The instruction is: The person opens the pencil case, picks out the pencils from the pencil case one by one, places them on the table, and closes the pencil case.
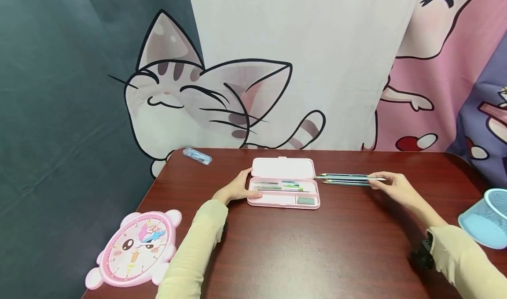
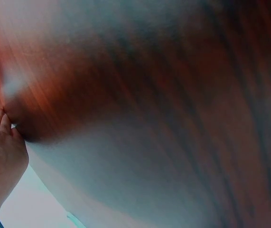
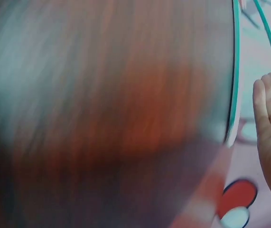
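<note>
A pink pencil case [image 1: 283, 205] lies with its lid [image 1: 283, 167] folded back. Pens and pencils [image 1: 279, 186] fill its longer compartment, and a grey-green eraser [image 1: 306, 200] sits in the small front one. My left hand [image 1: 236, 189] grips the case's left end, thumb over the front part and fingers at the back corner. To the right of the case, my right hand [image 1: 392, 186] pinches a pencil [image 1: 344, 177] near its right end. Other pencils [image 1: 346, 183] lie close beside and under it. In the right wrist view, a thin green pencil [image 3: 268, 35] shows at the fingers.
A pink animal-shaped clock [image 1: 136, 248] lies at the table's left edge. Toward the back left is a small light-blue item [image 1: 197, 155]. A blue mesh holder [image 1: 485, 219] stands at the far right. Printed cloth hangs behind the table.
</note>
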`<action>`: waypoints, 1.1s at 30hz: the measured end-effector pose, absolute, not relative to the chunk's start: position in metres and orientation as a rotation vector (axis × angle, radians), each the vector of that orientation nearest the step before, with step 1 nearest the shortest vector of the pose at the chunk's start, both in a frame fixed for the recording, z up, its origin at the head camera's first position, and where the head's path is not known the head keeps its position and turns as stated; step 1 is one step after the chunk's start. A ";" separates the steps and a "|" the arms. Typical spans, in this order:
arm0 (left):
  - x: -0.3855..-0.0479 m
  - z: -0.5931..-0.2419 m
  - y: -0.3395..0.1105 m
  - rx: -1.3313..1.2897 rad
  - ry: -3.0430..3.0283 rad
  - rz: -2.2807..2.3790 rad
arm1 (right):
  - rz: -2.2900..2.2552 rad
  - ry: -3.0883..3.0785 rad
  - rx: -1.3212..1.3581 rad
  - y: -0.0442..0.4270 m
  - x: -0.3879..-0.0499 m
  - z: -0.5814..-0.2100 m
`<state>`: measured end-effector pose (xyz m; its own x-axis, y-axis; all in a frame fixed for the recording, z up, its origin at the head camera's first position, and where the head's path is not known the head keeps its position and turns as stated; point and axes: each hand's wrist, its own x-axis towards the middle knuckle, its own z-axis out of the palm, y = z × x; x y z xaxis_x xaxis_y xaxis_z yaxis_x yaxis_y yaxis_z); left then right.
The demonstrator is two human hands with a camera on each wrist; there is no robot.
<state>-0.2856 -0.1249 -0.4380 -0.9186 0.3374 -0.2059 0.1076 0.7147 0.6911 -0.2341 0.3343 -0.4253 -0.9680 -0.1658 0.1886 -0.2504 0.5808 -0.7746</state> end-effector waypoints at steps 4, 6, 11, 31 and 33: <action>-0.285 -0.437 -0.126 0.340 2.604 1.027 | 1.543 -2.675 0.314 0.356 -0.230 -0.434; -0.285 -0.437 -0.126 0.341 2.607 1.026 | 1.603 -2.667 0.303 0.363 -0.229 -0.438; -0.284 -0.436 -0.125 0.344 2.609 1.023 | 1.672 -2.668 0.314 0.370 -0.228 -0.443; -0.285 -0.436 -0.123 0.330 2.607 1.013 | 0.965 -2.731 0.268 0.362 -0.233 -0.443; -0.285 -0.436 -0.124 0.333 2.604 1.019 | 0.913 -2.730 0.267 0.360 -0.234 -0.442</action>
<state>-0.2845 -0.1238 -0.4361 -0.9203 0.3286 -0.2122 0.0973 0.7177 0.6895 -0.2341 0.3604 -0.4425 -0.9518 -0.0934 0.2920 -0.2502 0.7870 -0.5640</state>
